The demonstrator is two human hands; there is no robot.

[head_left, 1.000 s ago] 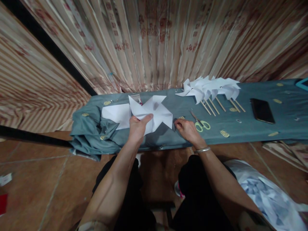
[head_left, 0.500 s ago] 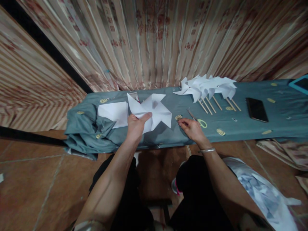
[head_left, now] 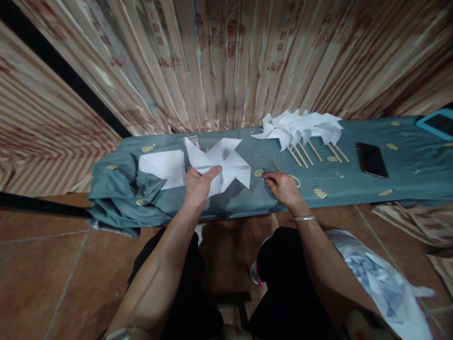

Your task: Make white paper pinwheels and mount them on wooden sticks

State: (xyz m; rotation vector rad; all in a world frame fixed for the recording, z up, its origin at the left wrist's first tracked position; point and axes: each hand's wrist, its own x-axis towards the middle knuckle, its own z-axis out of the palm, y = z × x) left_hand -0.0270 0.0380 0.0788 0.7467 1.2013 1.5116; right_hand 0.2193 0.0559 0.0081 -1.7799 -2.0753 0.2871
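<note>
A long, narrow desk [head_left: 244, 203] crosses the middle of the frame, draped in grey-green cloth with scattered yellow prints; the cloth bunches up at the left end. Striped curtains [head_left: 219, 71] with reddish motifs fill the upper frame behind it, and 2 dark bars cut across the left side. Brown floor tiles [head_left: 38, 278] with pale joints spread below, with a pale plastic bag [head_left: 410, 307] of crumpled white pieces at lower right.

At the centre, the left hand [head_left: 198, 185] has a white paper pinwheel [head_left: 228, 166] gripped between thumb and fingers, just above the desk. Right of centre, the right hand [head_left: 283, 188] is low over the cloth, fingers bunched; how tightly they close, and on what, I cannot tell. It partly covers green-handled scissors [head_left: 298, 181]. White paper [head_left: 163, 165] lies left of centre. Upper right, stick-mounted pinwheels [head_left: 300, 126] overlap in a row, left of a black phone [head_left: 372, 160].
</note>
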